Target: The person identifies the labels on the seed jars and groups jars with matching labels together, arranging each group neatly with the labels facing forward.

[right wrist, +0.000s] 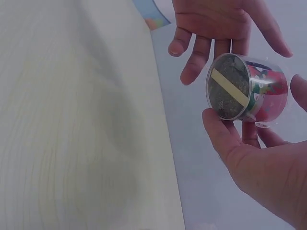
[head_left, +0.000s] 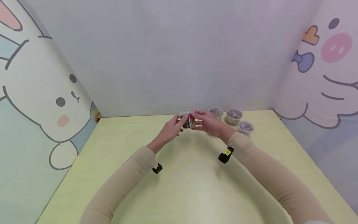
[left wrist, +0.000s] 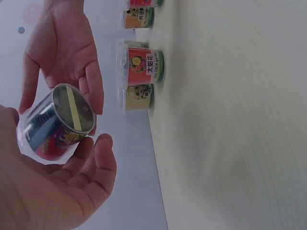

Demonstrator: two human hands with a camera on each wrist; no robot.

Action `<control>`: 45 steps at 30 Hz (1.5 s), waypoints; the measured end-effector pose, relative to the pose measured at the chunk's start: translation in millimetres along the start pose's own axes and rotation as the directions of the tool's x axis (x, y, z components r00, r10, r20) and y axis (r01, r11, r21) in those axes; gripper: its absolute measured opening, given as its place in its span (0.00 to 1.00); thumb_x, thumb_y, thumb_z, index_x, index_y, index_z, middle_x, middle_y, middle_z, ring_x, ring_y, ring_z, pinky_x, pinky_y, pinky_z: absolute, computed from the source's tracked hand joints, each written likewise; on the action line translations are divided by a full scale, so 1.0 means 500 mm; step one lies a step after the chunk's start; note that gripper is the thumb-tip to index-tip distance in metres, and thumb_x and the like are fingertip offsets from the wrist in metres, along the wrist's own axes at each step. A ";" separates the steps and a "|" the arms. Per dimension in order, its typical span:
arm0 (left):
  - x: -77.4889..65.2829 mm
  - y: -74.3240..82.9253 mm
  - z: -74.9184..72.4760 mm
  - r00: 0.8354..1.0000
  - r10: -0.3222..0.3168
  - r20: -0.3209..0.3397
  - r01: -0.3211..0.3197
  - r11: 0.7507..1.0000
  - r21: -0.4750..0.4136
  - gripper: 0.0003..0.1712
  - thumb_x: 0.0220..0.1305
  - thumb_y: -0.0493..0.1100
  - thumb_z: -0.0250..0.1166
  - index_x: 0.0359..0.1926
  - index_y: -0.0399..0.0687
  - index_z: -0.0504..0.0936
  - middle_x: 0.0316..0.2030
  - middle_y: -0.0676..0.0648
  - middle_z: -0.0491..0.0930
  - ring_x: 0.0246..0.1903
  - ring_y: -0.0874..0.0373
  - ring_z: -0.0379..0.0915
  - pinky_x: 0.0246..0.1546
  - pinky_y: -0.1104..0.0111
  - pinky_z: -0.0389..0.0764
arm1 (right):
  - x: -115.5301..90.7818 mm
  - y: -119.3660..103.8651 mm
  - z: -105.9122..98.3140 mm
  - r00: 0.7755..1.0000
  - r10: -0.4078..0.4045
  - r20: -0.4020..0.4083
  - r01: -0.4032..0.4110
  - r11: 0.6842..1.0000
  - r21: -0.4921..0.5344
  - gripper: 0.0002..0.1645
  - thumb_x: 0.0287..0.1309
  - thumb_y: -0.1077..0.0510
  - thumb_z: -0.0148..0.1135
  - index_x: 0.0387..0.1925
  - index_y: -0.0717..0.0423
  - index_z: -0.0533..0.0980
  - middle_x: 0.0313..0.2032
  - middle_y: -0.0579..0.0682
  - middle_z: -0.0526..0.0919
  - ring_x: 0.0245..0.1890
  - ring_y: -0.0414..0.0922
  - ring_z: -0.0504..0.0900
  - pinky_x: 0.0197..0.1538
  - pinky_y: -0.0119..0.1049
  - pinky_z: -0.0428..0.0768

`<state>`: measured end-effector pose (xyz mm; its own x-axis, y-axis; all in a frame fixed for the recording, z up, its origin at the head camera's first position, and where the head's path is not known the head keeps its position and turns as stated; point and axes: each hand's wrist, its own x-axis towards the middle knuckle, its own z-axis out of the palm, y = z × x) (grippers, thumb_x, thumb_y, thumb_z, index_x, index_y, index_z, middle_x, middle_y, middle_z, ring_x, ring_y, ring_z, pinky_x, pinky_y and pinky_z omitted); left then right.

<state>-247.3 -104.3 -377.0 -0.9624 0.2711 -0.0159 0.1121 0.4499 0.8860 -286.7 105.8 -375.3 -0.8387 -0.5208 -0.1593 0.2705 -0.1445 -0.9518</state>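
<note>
A small clear plastic planting cup [head_left: 188, 120] with a colourful printed label is held up over the far part of the table. My left hand [head_left: 169, 129] grips it from the left, its thumb across the front. From the right, my right hand [head_left: 210, 123] holds it between thumb and fingers. The left wrist view shows the tilted cup's base [left wrist: 72, 108], with dark soil-like filling and a pale strip across it. In the right wrist view, a red part of the label [right wrist: 268, 98] faces the camera. Part of the cup's side is hidden by my fingers.
Three similar lidded cups stand at the back right: one near the wall [head_left: 216, 111], one beside it [head_left: 234, 115] and one nearer [head_left: 246, 127]. In the left wrist view, a red-labelled cup [left wrist: 139, 67] stands on the pale table [left wrist: 230, 120]. Cartoon-printed walls enclose the sides.
</note>
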 end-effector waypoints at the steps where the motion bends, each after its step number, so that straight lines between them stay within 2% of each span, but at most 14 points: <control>1: 0.000 -0.001 0.003 1.000 -0.004 -0.008 0.004 1.000 0.000 0.45 0.67 0.78 0.48 0.68 0.51 0.68 0.48 0.43 0.78 0.49 0.40 0.78 0.42 0.54 0.83 | 0.001 0.001 0.001 1.000 -0.006 0.001 0.006 1.000 0.003 0.31 0.76 0.51 0.55 0.71 0.63 0.62 0.61 0.58 0.72 0.52 0.52 0.80 0.65 0.53 0.73; 5: 0.000 -0.007 0.010 0.999 0.003 -0.048 -0.003 1.000 0.000 0.43 0.67 0.77 0.51 0.66 0.50 0.70 0.45 0.44 0.77 0.47 0.40 0.78 0.39 0.57 0.83 | 0.001 0.006 0.007 1.000 -0.017 0.007 0.017 1.000 0.016 0.29 0.76 0.51 0.54 0.69 0.63 0.64 0.57 0.55 0.74 0.50 0.50 0.80 0.66 0.55 0.71; 12: -0.001 0.002 0.009 0.997 0.033 -0.067 -0.030 0.999 0.035 0.39 0.70 0.75 0.49 0.62 0.49 0.73 0.41 0.45 0.79 0.37 0.52 0.78 0.36 0.58 0.82 | -0.004 0.006 0.008 0.999 -0.031 0.005 0.031 0.996 0.079 0.24 0.80 0.47 0.45 0.63 0.61 0.69 0.56 0.56 0.75 0.52 0.51 0.78 0.70 0.56 0.66; 17: 0.000 0.006 0.000 0.999 0.035 -0.038 -0.034 0.999 0.026 0.39 0.71 0.75 0.47 0.64 0.51 0.72 0.43 0.45 0.79 0.41 0.49 0.78 0.40 0.54 0.82 | -0.004 0.003 0.008 1.000 -0.027 -0.002 0.027 0.993 0.113 0.22 0.80 0.47 0.46 0.63 0.57 0.69 0.58 0.56 0.73 0.54 0.52 0.77 0.71 0.56 0.64; 22: 0.000 0.001 -0.013 0.998 0.062 -0.023 -0.060 0.996 0.058 0.35 0.74 0.71 0.48 0.64 0.51 0.73 0.44 0.45 0.80 0.45 0.44 0.79 0.38 0.57 0.82 | -0.006 0.002 0.011 1.000 -0.009 -0.009 0.010 0.990 0.142 0.22 0.80 0.49 0.48 0.66 0.55 0.67 0.60 0.54 0.72 0.56 0.52 0.74 0.71 0.55 0.62; 27: 0.003 0.001 -0.018 0.996 0.082 -0.026 -0.080 0.995 0.063 0.35 0.72 0.73 0.48 0.60 0.52 0.75 0.42 0.47 0.80 0.43 0.47 0.78 0.40 0.51 0.83 | -0.010 0.000 0.011 1.000 -0.022 0.021 0.019 0.994 0.111 0.23 0.80 0.50 0.46 0.66 0.58 0.67 0.57 0.52 0.77 0.53 0.49 0.77 0.68 0.48 0.67; 31: 0.008 0.004 -0.016 0.995 0.091 -0.032 -0.089 0.994 0.059 0.38 0.70 0.76 0.46 0.59 0.52 0.75 0.41 0.47 0.80 0.42 0.47 0.79 0.38 0.53 0.83 | -0.013 -0.001 0.011 0.999 -0.026 0.027 0.023 0.995 0.094 0.22 0.80 0.47 0.44 0.61 0.57 0.70 0.54 0.51 0.78 0.48 0.47 0.78 0.62 0.42 0.72; 33: 0.008 0.004 -0.016 0.995 0.091 -0.039 -0.089 0.995 0.056 0.38 0.71 0.76 0.46 0.59 0.52 0.76 0.41 0.47 0.80 0.42 0.47 0.79 0.35 0.57 0.81 | -0.014 -0.001 0.012 0.999 -0.023 0.023 0.020 0.994 0.105 0.21 0.80 0.46 0.44 0.58 0.56 0.71 0.54 0.51 0.77 0.49 0.48 0.77 0.64 0.43 0.71; 36: 0.005 0.004 -0.018 0.995 0.090 -0.053 -0.087 0.995 0.044 0.37 0.73 0.74 0.44 0.60 0.52 0.76 0.43 0.46 0.80 0.41 0.49 0.78 0.35 0.60 0.82 | -0.015 0.001 0.015 1.000 -0.010 0.024 0.006 0.988 0.157 0.19 0.81 0.46 0.43 0.57 0.54 0.70 0.57 0.53 0.72 0.53 0.51 0.74 0.70 0.53 0.66; 40: 0.004 0.003 -0.021 0.994 0.094 -0.047 -0.094 0.996 0.011 0.37 0.75 0.71 0.44 0.65 0.48 0.74 0.47 0.44 0.80 0.43 0.47 0.77 0.37 0.59 0.84 | -0.015 0.003 0.016 0.999 0.006 0.036 -0.014 0.977 0.212 0.17 0.81 0.47 0.43 0.60 0.50 0.69 0.61 0.54 0.67 0.58 0.56 0.70 0.70 0.65 0.61; 45: 0.001 0.008 -0.024 0.996 0.087 -0.027 -0.088 0.996 -0.004 0.38 0.73 0.72 0.46 0.64 0.49 0.75 0.48 0.46 0.79 0.46 0.46 0.76 0.39 0.58 0.85 | -0.014 0.005 0.017 0.998 -0.007 0.060 -0.006 0.974 0.225 0.15 0.81 0.49 0.43 0.56 0.51 0.71 0.59 0.54 0.68 0.58 0.58 0.72 0.69 0.61 0.65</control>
<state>-250.3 -112.7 -367.8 -0.9552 0.2864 0.0741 0.1950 0.4212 0.8858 -276.4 102.0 -374.6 -0.8109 -0.5691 -0.1365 0.3754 -0.3270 -0.8673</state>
